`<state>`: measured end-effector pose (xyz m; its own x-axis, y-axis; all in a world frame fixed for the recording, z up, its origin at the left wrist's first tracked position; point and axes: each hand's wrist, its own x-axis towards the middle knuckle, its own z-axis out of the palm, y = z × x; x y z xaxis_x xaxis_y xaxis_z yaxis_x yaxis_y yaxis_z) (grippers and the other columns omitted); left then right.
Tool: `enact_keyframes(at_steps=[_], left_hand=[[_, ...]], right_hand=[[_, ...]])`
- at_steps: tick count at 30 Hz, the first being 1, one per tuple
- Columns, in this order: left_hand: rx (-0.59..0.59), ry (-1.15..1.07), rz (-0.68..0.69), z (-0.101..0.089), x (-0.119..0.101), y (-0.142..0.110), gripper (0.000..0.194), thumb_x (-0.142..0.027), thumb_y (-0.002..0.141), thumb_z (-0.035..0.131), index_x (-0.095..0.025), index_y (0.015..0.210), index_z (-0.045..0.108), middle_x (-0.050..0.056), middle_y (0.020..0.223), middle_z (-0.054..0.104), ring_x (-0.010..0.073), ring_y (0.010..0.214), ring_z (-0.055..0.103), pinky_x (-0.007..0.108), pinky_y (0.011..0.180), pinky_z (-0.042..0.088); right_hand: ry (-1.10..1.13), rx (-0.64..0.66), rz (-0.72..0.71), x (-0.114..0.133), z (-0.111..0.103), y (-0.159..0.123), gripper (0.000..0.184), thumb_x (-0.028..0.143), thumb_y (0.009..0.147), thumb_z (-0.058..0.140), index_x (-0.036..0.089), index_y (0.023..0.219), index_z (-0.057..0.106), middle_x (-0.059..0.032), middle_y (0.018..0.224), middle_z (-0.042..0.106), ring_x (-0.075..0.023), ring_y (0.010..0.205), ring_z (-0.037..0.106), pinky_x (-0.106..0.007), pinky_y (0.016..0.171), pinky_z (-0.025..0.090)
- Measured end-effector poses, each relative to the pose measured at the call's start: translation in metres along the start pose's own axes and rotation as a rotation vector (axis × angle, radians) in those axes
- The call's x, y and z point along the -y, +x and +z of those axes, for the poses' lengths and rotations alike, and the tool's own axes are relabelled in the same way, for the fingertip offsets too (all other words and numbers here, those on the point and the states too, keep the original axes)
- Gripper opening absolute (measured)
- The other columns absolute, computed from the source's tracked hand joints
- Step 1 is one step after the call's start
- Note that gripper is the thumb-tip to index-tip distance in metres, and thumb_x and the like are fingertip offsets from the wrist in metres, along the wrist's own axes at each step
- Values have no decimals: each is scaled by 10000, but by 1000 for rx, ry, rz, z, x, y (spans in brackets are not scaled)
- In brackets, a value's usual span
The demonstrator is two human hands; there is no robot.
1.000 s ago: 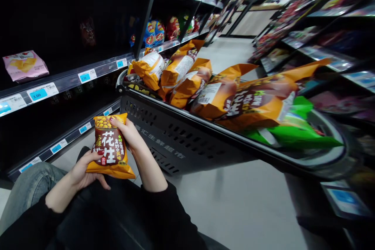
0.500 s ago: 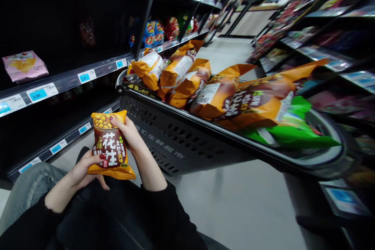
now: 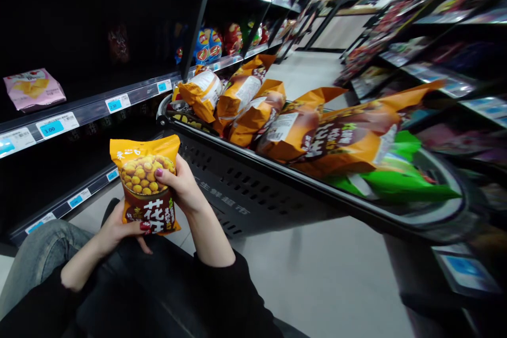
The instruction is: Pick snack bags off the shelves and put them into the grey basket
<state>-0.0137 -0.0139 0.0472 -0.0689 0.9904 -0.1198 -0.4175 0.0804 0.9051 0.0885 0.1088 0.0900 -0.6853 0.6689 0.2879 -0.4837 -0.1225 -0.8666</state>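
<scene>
Between my two hands, over my lap, is an orange and brown bag of peanut snacks (image 3: 148,190), its printed front facing me. My left hand (image 3: 119,232) grips the lower left of the bag, thumb across the front and fingers behind. On the upper right side my right hand (image 3: 182,182) holds the bag, thumb on the picture of round nuts; its other fingers are hidden behind. Just beyond stands a dark grey shopping basket (image 3: 253,190), heaped with similar orange snack bags (image 3: 295,127) and a green bag (image 3: 410,179) at its right end.
At left runs a dark shelf (image 3: 87,100) with price tags and a pink snack packet (image 3: 35,90). Farther along it stand blue chip bags (image 3: 208,45). Blurred shelves (image 3: 455,63) line the right side. Pale floor (image 3: 328,274) shows beside the basket.
The snack bag has tilted so its top edge and nut picture now face me more fully. My right hand has moved slightly right and down with it. The basket has not moved.
</scene>
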Motion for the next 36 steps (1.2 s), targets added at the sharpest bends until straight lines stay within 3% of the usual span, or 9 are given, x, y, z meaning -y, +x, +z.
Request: enact_keyframes(at_steps=[5,10,14,25,32,36], left_hand=[[20,11,26,-1,3,0,548,-167,639,722,-131,1102,431,64,832,630,167,595,609,322,440,577],[23,10,10,-1,3,0,570,-166,651,708,-129,1127,398,68,855,627,187,651,623,316,442,581],[29,1,4,0,2,-1,546,-168,672,687,-122,1125,385,82,874,632,158,615,608,314,435,582],[28,-44,-19,0,3,0,499,-197,677,669,-129,1095,407,100,870,653,229,610,664,312,391,570],[8,-56,-53,1,3,0,498,-203,678,668,-124,1094,405,116,897,663,205,523,655,312,371,564],[-7,-89,-74,1,2,-1,515,-199,675,675,-125,1100,392,116,897,663,224,571,667,312,377,570]], right_hand=[[-14,43,-7,5,1,-2,420,322,611,741,203,973,565,-32,969,680,-229,891,646,-368,831,512],[-10,25,1,4,1,-1,397,318,617,737,208,963,576,-24,964,683,-230,896,646,-372,843,506],[10,1,29,2,0,0,379,305,615,739,210,951,590,-19,958,688,-235,913,643,-370,844,504],[61,-102,131,-5,0,6,349,306,624,735,181,918,596,-40,917,704,-200,805,665,-332,812,506],[67,-124,156,-6,0,7,337,314,626,737,182,906,603,-38,915,706,-193,784,664,-332,817,500],[57,-144,167,-7,-1,7,338,324,624,740,178,896,602,-41,905,706,-193,779,664,-335,823,497]])
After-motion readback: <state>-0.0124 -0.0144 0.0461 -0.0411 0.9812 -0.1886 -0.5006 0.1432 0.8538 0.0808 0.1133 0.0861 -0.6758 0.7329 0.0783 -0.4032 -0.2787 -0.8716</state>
